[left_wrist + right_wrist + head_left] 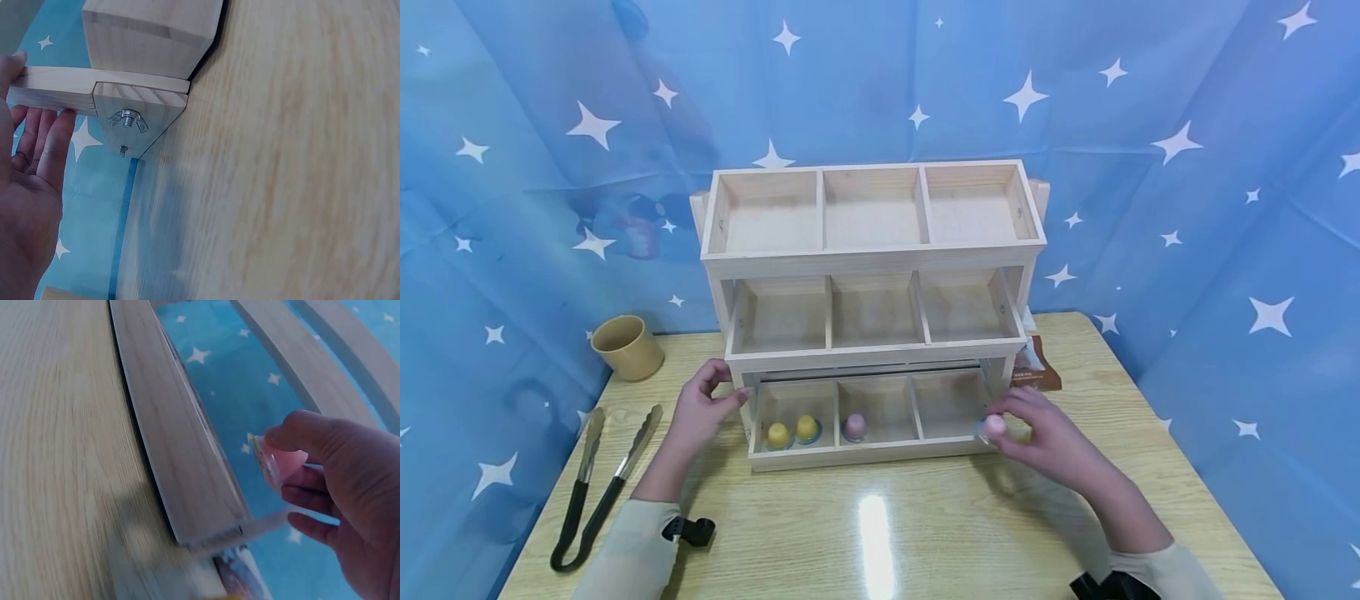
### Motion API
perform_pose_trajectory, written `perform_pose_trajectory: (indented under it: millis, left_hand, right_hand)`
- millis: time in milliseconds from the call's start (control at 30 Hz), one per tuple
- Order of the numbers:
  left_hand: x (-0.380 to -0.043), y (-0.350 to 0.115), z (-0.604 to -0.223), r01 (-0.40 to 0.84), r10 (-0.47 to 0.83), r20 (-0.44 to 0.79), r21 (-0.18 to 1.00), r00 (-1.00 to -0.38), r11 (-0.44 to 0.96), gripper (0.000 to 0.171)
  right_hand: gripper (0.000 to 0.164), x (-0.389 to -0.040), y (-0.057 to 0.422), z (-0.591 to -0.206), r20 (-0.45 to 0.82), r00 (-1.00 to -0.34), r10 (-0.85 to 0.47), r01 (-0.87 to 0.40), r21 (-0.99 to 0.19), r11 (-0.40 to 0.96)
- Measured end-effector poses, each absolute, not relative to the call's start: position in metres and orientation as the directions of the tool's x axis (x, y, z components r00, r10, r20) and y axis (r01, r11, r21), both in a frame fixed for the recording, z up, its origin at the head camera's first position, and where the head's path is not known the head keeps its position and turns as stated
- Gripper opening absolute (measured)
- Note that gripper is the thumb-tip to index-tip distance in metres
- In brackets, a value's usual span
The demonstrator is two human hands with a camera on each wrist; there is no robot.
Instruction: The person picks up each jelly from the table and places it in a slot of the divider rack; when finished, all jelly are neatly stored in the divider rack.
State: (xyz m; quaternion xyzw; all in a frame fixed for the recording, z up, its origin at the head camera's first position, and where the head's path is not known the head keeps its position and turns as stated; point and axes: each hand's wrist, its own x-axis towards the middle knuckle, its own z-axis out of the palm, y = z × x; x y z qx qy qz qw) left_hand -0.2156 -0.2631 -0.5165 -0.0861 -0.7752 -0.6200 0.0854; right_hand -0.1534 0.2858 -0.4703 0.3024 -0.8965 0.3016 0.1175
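My left hand (pixel 702 410) grips the left upright of a three-tier wooden rack (pixel 880 260); the left wrist view has the thumb on one side of the wood and fingers (pixel 55 147) on the other. At the bottom tier's right end, my right hand (pixel 1051 440) pinches a small pink jelly cup (pixel 289 461) between thumb and fingers, its clear rim facing the rack. Two yellow jelly cups (pixel 793 432) sit in the bottom tier's left compartment, and another pink jelly cup (pixel 854 427) is in the middle one. Something yellow shows partly behind my right hand.
Black-handled tongs (pixel 597 492) lie on the table's left side, with a tan cup (pixel 627 347) behind them. A brown packet (pixel 1036 368) lies behind the rack's right side. A blue star-patterned cloth (pixel 880 83) hangs around the table.
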Motion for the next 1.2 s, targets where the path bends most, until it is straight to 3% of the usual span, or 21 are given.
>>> perform_pose_trajectory:
  millis: [467,900,1200]
  left_hand:
    - [-0.216,-0.262,-0.515,0.236,0.017,0.238,0.947,-0.971,0.219,0.031]
    - [-0.216,-0.262,-0.517,0.237,0.022,0.238,0.948,-0.971,0.213,0.032]
    - [-0.216,-0.263,-0.517,0.24,0.023,0.241,0.948,-0.97,0.207,0.032]
  right_hand:
    - [0.029,-0.181,0.22,-0.475,0.432,-0.671,-0.602,-0.741,-0.386,0.549]
    - [0.028,-0.2,0.172,-0.474,0.351,-0.643,-0.68,-0.759,-0.412,0.505]
    - [0.031,-0.212,0.156,-0.476,0.231,-0.676,-0.7,-0.724,-0.389,0.57]
